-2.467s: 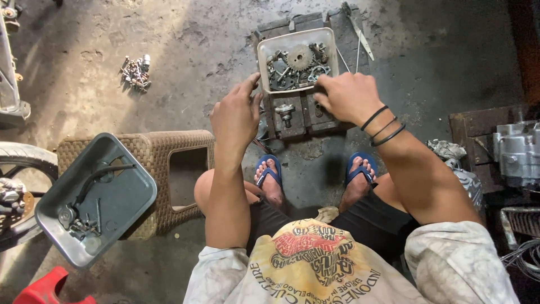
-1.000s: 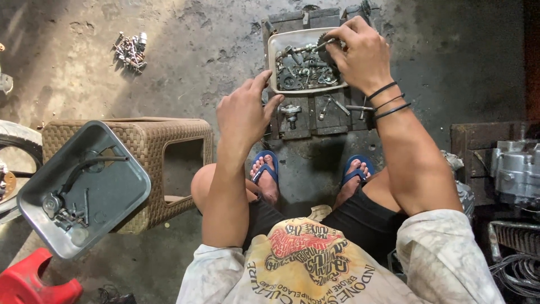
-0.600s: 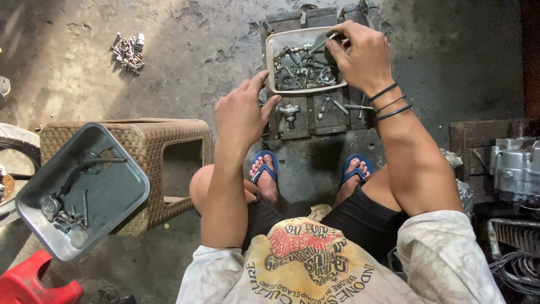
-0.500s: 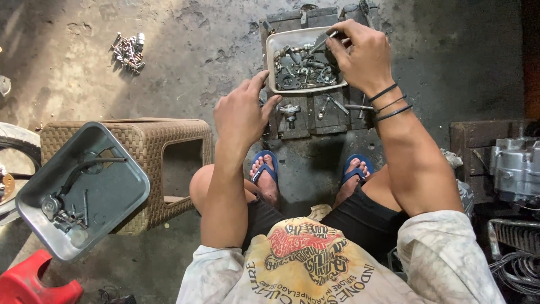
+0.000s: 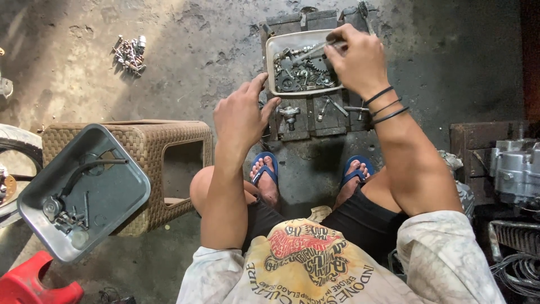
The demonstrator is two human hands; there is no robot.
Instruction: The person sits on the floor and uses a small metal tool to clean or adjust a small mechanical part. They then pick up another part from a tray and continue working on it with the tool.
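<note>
A long metal part, bolt- or rod-like, is being pinched betw. thumb and fingertips of the right hand, over the far right corner of the small parts tray. Exact kind of part can't be told. Fingers are being kept curled tight round it, rest of hand closed. Three dark bands are being worn at the right wrist.

The tray, pale w/ rounded corners, is being carried by a dark wooden board on the floor, just ahead of the feet in blue sandals; it's being filled w/ gears, bolts and washers. More loose parts are lying on the board just below the tray.

The left hand is being held open, fingers loosely spread, nothing gripped; index tip is being kept just beside the tray's near left corner – contact can't be told.

To the left, a grey tray w/ a few tools is being supported on a brown wicker stool. A heap of bolts is lying well apart on the concrete.
</note>
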